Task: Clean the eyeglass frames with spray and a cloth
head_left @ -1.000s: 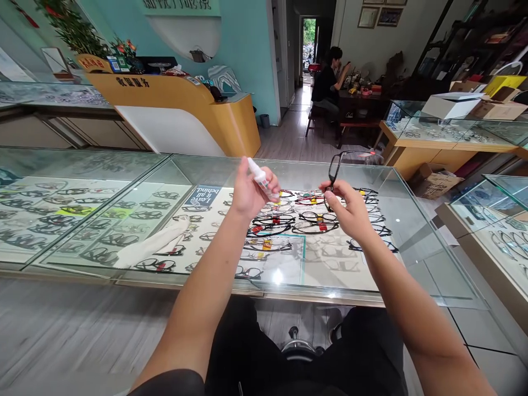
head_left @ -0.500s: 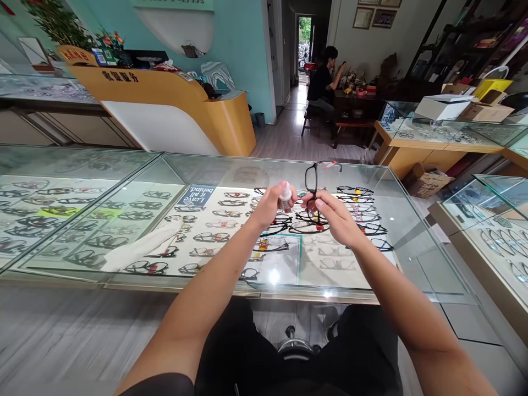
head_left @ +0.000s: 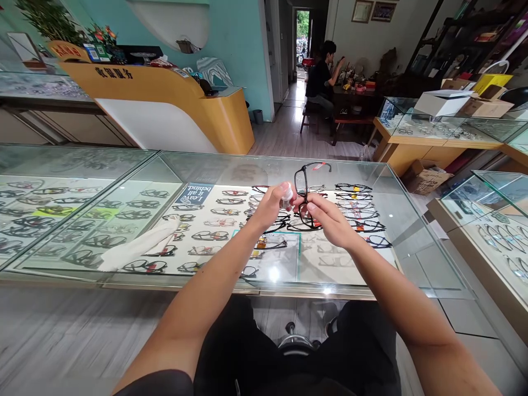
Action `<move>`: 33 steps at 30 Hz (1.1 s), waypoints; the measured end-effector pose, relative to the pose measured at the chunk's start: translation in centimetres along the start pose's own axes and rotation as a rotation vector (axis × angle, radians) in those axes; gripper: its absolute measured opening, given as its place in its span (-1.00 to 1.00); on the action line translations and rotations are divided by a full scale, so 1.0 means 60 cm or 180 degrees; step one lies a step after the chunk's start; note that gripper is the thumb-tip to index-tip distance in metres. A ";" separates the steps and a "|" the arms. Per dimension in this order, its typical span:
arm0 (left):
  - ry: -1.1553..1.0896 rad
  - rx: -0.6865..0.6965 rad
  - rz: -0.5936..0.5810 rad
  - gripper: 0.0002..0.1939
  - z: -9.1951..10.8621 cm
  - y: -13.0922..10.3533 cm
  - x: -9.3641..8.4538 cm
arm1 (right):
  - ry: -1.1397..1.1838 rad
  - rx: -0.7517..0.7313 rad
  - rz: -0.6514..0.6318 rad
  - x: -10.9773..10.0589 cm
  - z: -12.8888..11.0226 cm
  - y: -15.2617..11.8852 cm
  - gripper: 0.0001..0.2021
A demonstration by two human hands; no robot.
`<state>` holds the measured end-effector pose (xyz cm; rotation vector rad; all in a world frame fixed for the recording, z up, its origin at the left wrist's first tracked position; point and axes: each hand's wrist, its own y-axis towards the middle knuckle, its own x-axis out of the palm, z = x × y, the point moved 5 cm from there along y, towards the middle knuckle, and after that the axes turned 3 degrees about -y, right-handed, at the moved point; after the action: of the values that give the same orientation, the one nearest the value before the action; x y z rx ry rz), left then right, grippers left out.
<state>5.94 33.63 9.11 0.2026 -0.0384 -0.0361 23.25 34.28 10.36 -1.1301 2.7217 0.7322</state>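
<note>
My left hand (head_left: 270, 207) is closed around a small white bottle (head_left: 286, 196), whose top points up. Just to its right, my right hand (head_left: 329, 219) grips a pair of black-framed glasses (head_left: 301, 182) by the middle. The glasses are turned on end, one lens above the other, with a red-marked temple reaching to the upper right. Bottle and glasses are close together; whether they touch I cannot tell. Both hands are above the glass display case (head_left: 239, 283). On its left part lies a crumpled white cloth (head_left: 140, 245).
Rows of glasses (head_left: 210, 235) and a blue card (head_left: 195, 193) show through the case top. Behind stands a yellow counter (head_left: 231, 118). A person (head_left: 320, 82) sits at a dark table at the back. Boxes (head_left: 443, 103) rest on another case at the right.
The glasses have moved left toward the bottle and tilted, together with my right hand. My left hand still holds the bottle, which leans slightly differently. The camera view has shifted a little.
</note>
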 end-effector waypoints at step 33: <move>0.0487 0.0381 0.1309 -0.41 0.011 0.025 -0.177 | 0.0732 0.0107 0.0674 -0.044 0.011 0.004 -0.67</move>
<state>-4.67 35.37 9.66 0.3132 0.0708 0.3923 24.93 36.46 10.62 -0.9850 3.0697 0.6111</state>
